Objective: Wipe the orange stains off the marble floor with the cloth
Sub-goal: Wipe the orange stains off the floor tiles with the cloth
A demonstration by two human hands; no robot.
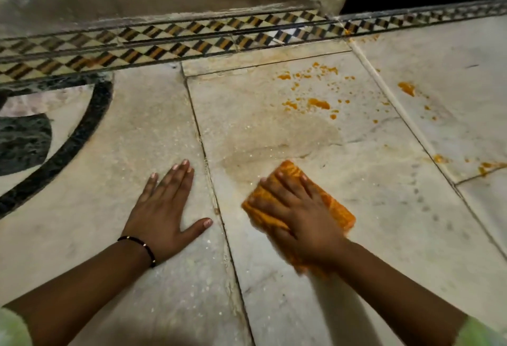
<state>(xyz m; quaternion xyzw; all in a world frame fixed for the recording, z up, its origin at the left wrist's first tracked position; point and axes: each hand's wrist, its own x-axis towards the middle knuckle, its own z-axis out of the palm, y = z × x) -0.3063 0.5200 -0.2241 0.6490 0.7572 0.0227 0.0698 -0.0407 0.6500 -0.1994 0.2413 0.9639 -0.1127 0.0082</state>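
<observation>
Head view of a marble floor (370, 208) laid in pale slabs, with all positions given relative to the orange cloth (333, 203); the cloth lies folded flat on the middle slab, its outline slightly blurred; the right hand (299, 219) lies on top of the cloth with fingers spread and straight, pressing it against the floor, palm down, not curled round it; the left hand (164, 208) rests flat on the neighbouring slab to the left of the cloth, across a dark joint line (211, 178), fingers extended and held wide, thumb splayed toward the cloth, holding nothing; a thin dark bracelet (140, 248) circles the left wrist; light green sleeve edges (482, 332) show at both lower corners; directly beyond the cloth the marble shows a damp, faintly yellowed smear (274, 142); farther beyond, on the same slab, lies the main cluster of orange stains (315, 93), splashes and droplets well apart from the cloth; more orange marks (407, 88) lie beyond and to the right of the cloth on the next slab, and others (488, 166) to its right near the frame edge; a checkered inlay border (192, 41) in black, orange and white runs across the floor beyond the stains; a curved black inlay band (79, 139) lies far left of the cloth, past the left hand.
</observation>
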